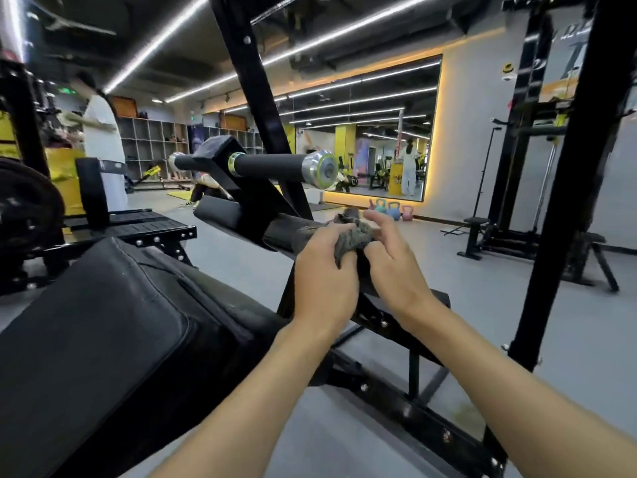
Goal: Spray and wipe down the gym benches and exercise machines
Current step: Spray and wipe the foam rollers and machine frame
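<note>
My left hand (324,270) grips the bunched rag (358,234) over the machine's arm (279,231); my right hand (396,267) pinches its edge.

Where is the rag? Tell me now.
Head view, right of centre: the rag is bunched in the left hand, touching the right hand, over the machine arm, below the bar.

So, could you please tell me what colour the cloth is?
The cloth is dark grey, seen best in the head view.
</note>
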`<act>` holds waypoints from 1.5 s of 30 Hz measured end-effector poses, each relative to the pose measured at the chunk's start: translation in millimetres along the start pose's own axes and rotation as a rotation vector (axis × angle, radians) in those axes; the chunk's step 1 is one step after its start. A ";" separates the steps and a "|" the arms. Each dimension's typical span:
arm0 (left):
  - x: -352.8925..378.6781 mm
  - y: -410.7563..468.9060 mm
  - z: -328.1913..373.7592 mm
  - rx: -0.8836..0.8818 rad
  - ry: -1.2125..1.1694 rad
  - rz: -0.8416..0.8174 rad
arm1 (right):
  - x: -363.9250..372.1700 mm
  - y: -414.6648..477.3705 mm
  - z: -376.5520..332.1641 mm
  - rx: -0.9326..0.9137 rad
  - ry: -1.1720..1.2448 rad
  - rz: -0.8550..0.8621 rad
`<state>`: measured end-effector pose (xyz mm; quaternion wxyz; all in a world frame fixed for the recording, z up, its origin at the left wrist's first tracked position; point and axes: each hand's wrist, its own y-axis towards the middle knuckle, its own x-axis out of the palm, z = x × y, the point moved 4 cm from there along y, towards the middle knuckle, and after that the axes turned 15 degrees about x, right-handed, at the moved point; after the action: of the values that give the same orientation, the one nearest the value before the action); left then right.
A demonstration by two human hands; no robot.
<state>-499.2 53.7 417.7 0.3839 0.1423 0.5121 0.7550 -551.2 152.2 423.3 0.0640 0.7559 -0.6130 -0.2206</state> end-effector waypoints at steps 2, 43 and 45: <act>7.8 -1.1 13.2 0.095 -0.010 -0.073 | -7.5 -4.1 -1.1 -0.057 0.041 -0.035; -1.0 18.6 -10.4 0.252 0.472 -0.589 | 1.0 10.1 67.4 -0.120 -0.119 0.353; 0.3 15.0 -13.3 0.231 0.497 -0.583 | -6.8 17.7 81.0 0.046 -0.149 0.366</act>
<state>-514.0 42.4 425.1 0.4280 -0.1539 0.6900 0.5631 -601.5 168.5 359.1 0.0403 0.6149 -0.7480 -0.2466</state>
